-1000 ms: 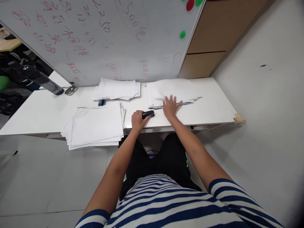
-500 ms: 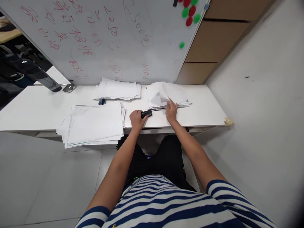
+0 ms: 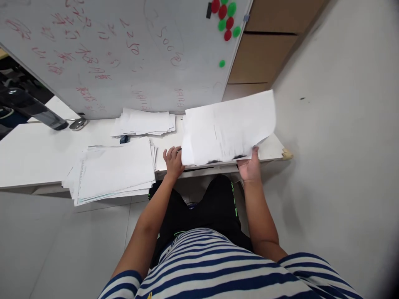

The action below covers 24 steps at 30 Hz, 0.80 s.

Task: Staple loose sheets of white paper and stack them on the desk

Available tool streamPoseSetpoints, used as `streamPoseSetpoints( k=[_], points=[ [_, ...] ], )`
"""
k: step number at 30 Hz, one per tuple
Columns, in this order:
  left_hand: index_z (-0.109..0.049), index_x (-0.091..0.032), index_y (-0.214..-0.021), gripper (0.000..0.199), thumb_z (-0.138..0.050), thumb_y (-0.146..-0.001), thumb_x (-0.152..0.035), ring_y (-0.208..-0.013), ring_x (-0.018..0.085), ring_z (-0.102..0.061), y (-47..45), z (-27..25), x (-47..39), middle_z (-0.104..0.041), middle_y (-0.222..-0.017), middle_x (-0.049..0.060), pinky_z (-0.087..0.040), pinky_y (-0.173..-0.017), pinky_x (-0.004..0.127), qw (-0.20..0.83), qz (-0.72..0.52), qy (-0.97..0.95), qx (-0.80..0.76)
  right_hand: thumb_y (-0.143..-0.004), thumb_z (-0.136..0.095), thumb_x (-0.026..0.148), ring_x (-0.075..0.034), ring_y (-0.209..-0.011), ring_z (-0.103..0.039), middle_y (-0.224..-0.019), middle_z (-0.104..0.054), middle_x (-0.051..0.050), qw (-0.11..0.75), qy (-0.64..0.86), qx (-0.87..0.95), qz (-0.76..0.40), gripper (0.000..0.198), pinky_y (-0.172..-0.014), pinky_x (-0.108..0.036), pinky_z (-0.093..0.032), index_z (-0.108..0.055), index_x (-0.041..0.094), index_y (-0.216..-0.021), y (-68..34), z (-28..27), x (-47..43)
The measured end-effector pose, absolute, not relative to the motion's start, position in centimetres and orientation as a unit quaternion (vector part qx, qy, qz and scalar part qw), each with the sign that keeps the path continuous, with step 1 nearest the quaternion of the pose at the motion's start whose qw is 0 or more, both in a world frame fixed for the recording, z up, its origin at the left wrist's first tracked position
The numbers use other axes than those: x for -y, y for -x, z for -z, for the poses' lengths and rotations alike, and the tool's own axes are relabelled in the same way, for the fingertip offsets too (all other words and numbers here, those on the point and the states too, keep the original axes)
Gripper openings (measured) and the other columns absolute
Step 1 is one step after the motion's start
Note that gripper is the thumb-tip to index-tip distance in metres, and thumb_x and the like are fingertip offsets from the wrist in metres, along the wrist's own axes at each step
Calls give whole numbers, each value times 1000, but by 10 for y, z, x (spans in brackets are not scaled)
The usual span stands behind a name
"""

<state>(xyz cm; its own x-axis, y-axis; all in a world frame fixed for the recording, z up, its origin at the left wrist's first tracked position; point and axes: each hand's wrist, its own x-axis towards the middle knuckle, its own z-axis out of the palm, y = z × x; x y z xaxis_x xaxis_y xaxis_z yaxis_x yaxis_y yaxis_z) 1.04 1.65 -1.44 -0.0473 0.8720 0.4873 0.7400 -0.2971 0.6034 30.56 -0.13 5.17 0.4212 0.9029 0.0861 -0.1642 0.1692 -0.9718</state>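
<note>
My right hand (image 3: 250, 167) pinches a white paper sheet (image 3: 229, 128) near its lower right corner, thumb on top and fingers underneath. The sheet is lifted and slightly curled, with dark smudges along its near edge, and covers the pile beneath it. At the sheet's left edge, my left hand (image 3: 173, 162) is closed round a black stapler, almost wholly hidden by the paper and fingers. A large stack of papers (image 3: 116, 168) lies to the left, overhanging the desk's front edge. Farther back is a smaller paper stack (image 3: 145, 122).
A small dark blue object (image 3: 124, 139) sits between the left stacks. On the white desk (image 3: 37, 153) are a mouse (image 3: 78, 123) and a dark bottle (image 3: 40, 109). Behind stands a whiteboard (image 3: 149, 70) with red writing and round magnets, beside cardboard boxes (image 3: 262, 56). A wall borders the right.
My right hand has moved right and towards me, drawing the paper sheet up and across the pile. My left hand has stayed near the same spot, and the sheet now hides most of the stapler.
</note>
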Motion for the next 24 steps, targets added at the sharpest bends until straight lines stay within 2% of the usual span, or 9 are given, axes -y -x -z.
streamPoseSetpoints(
  k=[2,6,7,9,12,14,17,21,24],
  points=[
    [-68,-20,-109,47,-56,-85,-58,-133,35,-48,-18,15,0,-65,-126,16,-27,-118,52,199,-497,-631,-561,-91,-48,65,-21,-124,-63,-132,-67,-4,677,482,285,-478,52,-95,-39,-60,-62,27,-125,-310,-33,9],
    [-66,-19,-119,84,-22,-86,-83,-118,31,-63,-33,9,38,-71,-115,14,-48,-103,45,539,-583,-353,-496,-84,-69,55,-16,-109,-70,-115,-75,1,672,444,176,-565,39,-87,-27,-62,-68,26,-111,-313,4,31],
    [-65,-19,-121,87,-22,-85,-85,-118,31,-63,-34,6,45,-72,-115,14,-50,-101,43,605,-569,-296,-471,-83,-70,54,-16,-107,-71,-114,-76,1,667,443,167,-576,39,-86,-26,-62,-68,26,-111,-313,11,36],
    [-65,-18,-123,81,-37,-84,-83,-117,30,-65,-31,3,55,-72,-116,14,-53,-98,41,684,-530,-230,-445,-81,-73,54,-16,-107,-71,-114,-76,1,654,450,161,-587,41,-85,-26,-62,-69,26,-111,-312,24,48],
    [-66,-17,-121,64,-74,-75,-61,-106,29,-70,-24,5,57,-73,-116,14,-57,-93,41,687,-479,-223,-499,-77,-78,52,-18,-111,-70,-118,-75,0,631,467,165,-597,44,-87,-27,-63,-69,26,-112,-309,37,61],
    [-67,-16,-118,63,-87,-66,-46,-100,29,-71,-22,10,55,-73,-116,14,-57,-90,43,649,-453,-252,-557,-75,-80,49,-19,-113,-69,-120,-74,-1,618,476,169,-603,46,-88,-27,-62,-70,25,-112,-307,43,68],
    [-68,-16,-114,60,-90,-62,-37,-102,29,-70,-26,18,53,-72,-118,14,-56,-92,44,575,-446,-304,-615,-73,-82,45,-21,-111,-70,-118,-74,-2,601,484,180,-611,47,-88,-30,-63,-69,24,-112,-303,49,74],
    [-69,-16,-113,49,-82,-70,-35,-105,29,-69,-30,25,52,-72,-119,15,-55,-91,43,517,-445,-345,-645,-70,-82,42,-22,-110,-69,-115,-75,-1,595,489,185,-611,44,-86,-34,-62,-68,25,-109,-307,53,79],
    [-70,-15,-111,41,-75,-74,-34,-104,28,-68,-23,30,52,-73,-115,13,-53,-90,41,496,-429,-390,-646,-69,-81,50,-22,-103,-71,-106,-76,-1,586,494,184,-615,42,-82,-32,-62,-69,24,-100,-323,51,75]
  ],
)
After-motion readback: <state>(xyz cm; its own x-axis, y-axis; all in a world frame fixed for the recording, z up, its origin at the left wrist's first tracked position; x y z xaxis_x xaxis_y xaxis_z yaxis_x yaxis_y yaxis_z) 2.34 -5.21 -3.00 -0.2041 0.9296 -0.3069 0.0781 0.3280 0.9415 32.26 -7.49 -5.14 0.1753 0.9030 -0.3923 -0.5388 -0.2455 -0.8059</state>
